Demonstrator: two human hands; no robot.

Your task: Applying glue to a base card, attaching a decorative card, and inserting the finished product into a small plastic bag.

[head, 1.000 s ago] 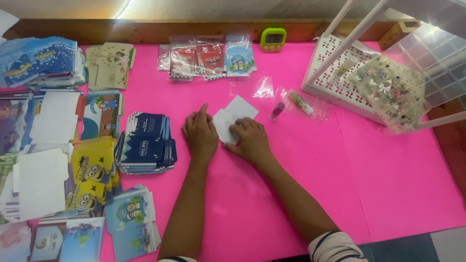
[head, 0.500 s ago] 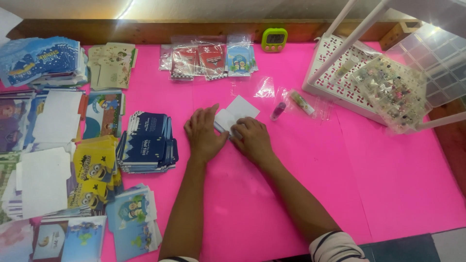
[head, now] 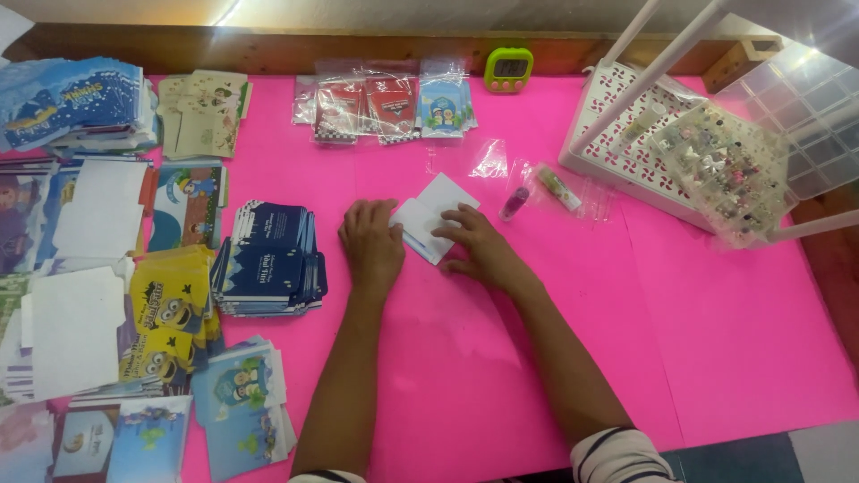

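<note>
The white folded card (head: 436, 215) lay flat on the pink table (head: 698, 358), a little far of centre, tilted so one corner pointed to the far right. Your left hand (head: 371, 246) rested palm-down with fingers together, its fingertips touching the card's left edge; it gripped nothing. Your right hand (head: 479, 246) lay on the card's near right side, fingers spread and pressing on the paper, open and not closed around it.

Just right of the card sat a small purple tube (head: 514, 202) and a pale green tube (head: 559, 186), each in clear wrapping, with an empty clear bag (head: 490, 159) just beyond them. Far of the card, a row of clear packets with red and blue cards (head: 385, 105) lay near the table's far edge, and a green timer (head: 508, 68) stood beside them.

Left of your left hand you had a stack of dark blue cards (head: 268, 259). Further left lay yellow cartoon cards (head: 170, 309), white sheets (head: 76, 331) and light blue cards (head: 242, 394).

At far right stood a white perforated basket (head: 617, 134) holding a clear compartment box of small pieces (head: 729, 170).
</note>
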